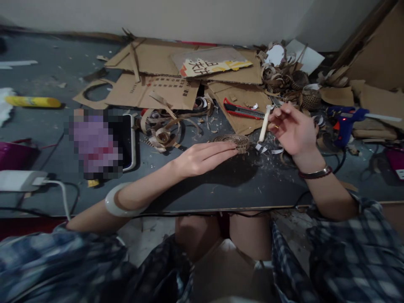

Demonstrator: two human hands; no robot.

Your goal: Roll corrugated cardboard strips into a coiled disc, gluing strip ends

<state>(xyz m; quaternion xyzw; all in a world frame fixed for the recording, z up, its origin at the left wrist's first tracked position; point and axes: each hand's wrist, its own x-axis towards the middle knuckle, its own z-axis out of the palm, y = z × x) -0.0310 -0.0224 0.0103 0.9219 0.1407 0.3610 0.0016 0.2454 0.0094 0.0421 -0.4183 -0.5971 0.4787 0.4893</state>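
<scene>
My left hand (202,159) stretches across the front of a flat coil of corrugated cardboard strip (232,139). Its fingers are straight and lie along the coil's near edge, touching it; the thumb is hidden. Raised to the right of the coil is my right hand (293,128), with loosely bent fingers spread apart and nothing visible in them. Just left of that hand a white stick (264,124) lies slanted on the table. A red utility knife (243,110) rests on a cardboard piece behind the coil. Small white scraps (261,148) lie between the coil and my right hand.
A blue glue gun (345,122) with a lit red light stands at the right, its cable running forward. Flat cardboard sheets (151,90) and curled strips (164,130) fill the back. At left are a phone (128,143), a yellow tube (33,101) and a white charger (22,181).
</scene>
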